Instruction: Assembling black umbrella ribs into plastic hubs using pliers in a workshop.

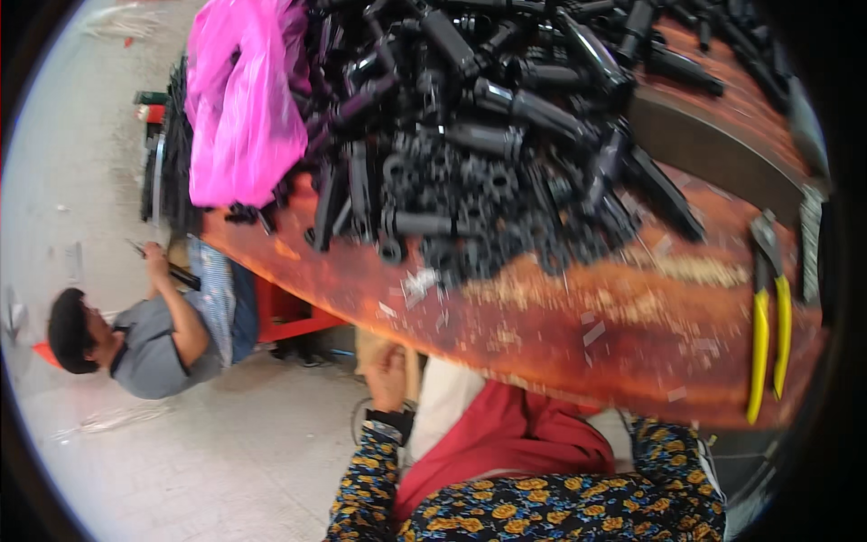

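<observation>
Glossy black plastic tubes (537,110) and small black rings (442,167) lie loose on the red-brown bench (632,361), much work seemingly left; whether the left hand (388,379) grips anything, I cannot tell; right hand unseen.

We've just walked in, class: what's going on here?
The person's left hand is beside the table; its grip is unclear. The right hand is out of sight. Black parts lie heaped on the table, a pink bag to their left, pliers at right. At left, a co-worker seems to hold something dark.
</observation>
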A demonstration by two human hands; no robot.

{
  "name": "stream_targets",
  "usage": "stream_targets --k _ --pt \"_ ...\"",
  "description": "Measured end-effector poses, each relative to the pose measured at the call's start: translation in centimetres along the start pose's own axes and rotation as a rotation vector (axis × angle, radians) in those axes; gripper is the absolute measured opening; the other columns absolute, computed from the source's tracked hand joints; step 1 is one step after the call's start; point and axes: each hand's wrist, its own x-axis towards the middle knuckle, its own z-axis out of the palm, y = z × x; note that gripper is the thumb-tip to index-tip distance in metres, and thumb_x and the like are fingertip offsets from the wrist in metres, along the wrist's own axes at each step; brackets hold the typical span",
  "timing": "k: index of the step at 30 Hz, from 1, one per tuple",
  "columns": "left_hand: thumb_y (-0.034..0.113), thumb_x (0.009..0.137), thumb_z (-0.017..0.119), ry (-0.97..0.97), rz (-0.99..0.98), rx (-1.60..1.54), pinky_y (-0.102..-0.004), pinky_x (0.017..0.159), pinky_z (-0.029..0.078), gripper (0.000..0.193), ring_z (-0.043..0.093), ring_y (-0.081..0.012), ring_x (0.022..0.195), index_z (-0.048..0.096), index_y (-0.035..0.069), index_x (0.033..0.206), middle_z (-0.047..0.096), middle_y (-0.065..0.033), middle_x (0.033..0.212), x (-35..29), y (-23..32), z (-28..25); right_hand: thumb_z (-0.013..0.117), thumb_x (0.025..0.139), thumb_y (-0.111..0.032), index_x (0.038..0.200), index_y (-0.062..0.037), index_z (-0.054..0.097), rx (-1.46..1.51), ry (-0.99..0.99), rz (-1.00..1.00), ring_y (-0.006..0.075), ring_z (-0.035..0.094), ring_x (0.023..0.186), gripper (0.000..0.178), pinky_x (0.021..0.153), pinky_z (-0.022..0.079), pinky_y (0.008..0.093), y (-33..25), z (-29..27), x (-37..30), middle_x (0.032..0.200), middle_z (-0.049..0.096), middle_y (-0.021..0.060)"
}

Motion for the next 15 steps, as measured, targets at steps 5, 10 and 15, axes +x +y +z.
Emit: stream_targets --k 5,10,15 --pt "-0.001 0.089 0.057 0.048 0.332 0.062 -0.0258 0.07 0.047 0.016 0.056 -0.0122 0.074 0.067 -0.003 0.102 0.057 -0.0039 0.079 0.9 8.8 1.2 0.078 0.071 -0.033 0.108 0.001 0.06 -0.2 0.1 0.052 0.0357 0.062 0.089 0.053 0.079 0.051 0.0458 -1.9 -7.2 -6.3 0.102 0.063 0.0219" --pt "0.003 0.082 0.066 -0.284 0.579 -0.243 -0.0282 0.073 0.049 0.029 0.062 -0.0201 0.083 0.065 -0.001 0.11 0.063 -0.0115 0.092 -1.8 13.2 3.8 0.077 0.06 -0.027 0.111 -0.0022 0.055 -0.874 0.325 0.039 0.0428 0.06 0.094 0.06 0.078 0.051 0.0489 -10.7 -7.5 -11.3 0.103 0.059 0.0237" --pt "0.031 0.066 0.082 -0.64 0.847 -0.113 -0.047 0.111 0.029 0.104 0.033 -0.0398 0.137 0.027 0.002 0.149 0.037 -0.0228 0.144 -6.7 15.7 5.8 0.074 0.055 -0.021 0.105 -0.0048 0.057 -0.995 0.131 -0.277 0.0387 0.06 0.088 0.055 0.075 0.051 0.0465 -26.9 -7.4 -20.9 0.098 0.057 0.0187"
